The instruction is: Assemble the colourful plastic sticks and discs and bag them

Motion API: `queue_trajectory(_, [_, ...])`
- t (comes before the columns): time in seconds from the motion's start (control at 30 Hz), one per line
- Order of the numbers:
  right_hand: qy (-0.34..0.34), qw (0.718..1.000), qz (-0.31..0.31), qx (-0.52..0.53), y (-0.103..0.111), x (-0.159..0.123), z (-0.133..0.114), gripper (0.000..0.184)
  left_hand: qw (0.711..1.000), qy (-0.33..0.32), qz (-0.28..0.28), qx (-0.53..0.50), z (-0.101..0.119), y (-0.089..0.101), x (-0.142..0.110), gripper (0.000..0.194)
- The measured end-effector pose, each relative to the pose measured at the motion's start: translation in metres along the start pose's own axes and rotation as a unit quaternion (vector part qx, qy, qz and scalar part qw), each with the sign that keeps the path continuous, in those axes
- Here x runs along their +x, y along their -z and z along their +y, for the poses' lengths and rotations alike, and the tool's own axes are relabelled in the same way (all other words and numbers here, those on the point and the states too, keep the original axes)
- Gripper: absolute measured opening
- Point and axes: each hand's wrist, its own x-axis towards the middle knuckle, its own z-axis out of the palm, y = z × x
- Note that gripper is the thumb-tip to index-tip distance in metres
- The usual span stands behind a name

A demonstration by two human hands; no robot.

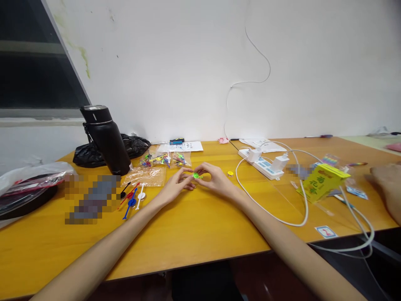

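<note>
Both my hands meet at the middle of the yellow table point(194, 225). My left hand point(177, 184) and my right hand point(214, 177) pinch a small green plastic piece point(196, 175) between their fingertips, just above the tabletop. A small yellow round piece point(230, 173) lies right of my right hand. Left of my left hand lie loose red, blue and white stick-shaped parts point(133, 196). Clear plastic bags with colourful small parts point(163, 159) lie behind my hands.
A black bottle point(108, 140) stands at the back left before a black bag point(131, 146). A white power strip point(261, 163) with chargers and cables lies right. A yellow carton point(321, 182) stands further right. Another person's hand point(387, 188) rests at the right edge.
</note>
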Motion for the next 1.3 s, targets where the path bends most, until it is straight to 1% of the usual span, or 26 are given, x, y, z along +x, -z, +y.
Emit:
queue_trajectory(0.13, [-0.013, 1.0, -0.011, 0.01, 0.0, 0.0, -0.002, 0.014, 1.0, -0.008, -0.014, -0.012, 0.001, -0.001, 0.0, 0.045])
queue_trajectory(0.33, [-0.01, 1.0, -0.009, -0.003, 0.0, 0.0, 0.0, 0.016, 1.0, -0.017, 0.003, -0.013, 0.002, 0.0, 0.001, 0.04])
queue_trajectory(0.47, [-0.015, 0.998, 0.007, -0.062, 0.002, -0.002, 0.007, 0.015, 0.999, -0.002, 0.04, -0.021, 0.001, 0.002, 0.003, 0.039])
queue_trajectory(0.57, [-0.059, 0.989, 0.011, -0.133, 0.005, -0.004, 0.015, 0.014, 0.998, -0.001, 0.055, -0.028, 0.002, 0.002, 0.003, 0.038])
queue_trajectory(0.67, [-0.101, 0.976, -0.012, -0.193, 0.005, -0.007, 0.022, 0.014, 0.998, -0.007, 0.057, -0.027, 0.003, 0.002, 0.003, 0.037])
queue_trajectory(0.77, [-0.122, 0.966, -0.04, -0.224, 0.005, -0.008, 0.024, 0.014, 0.998, -0.004, 0.058, -0.02, 0.003, 0.002, 0.003, 0.038])
queue_trajectory(1.0, [-0.154, 0.956, -0.049, -0.245, 0.006, -0.006, 0.02, 0.014, 0.998, -0.002, 0.054, -0.018, 0.001, 0.002, 0.004, 0.038])
queue_trajectory(1.3, [-0.157, 0.956, -0.039, -0.245, 0.006, -0.007, 0.024, 0.01, 0.998, 0.006, 0.058, -0.022, 0.004, 0.001, 0.002, 0.035])
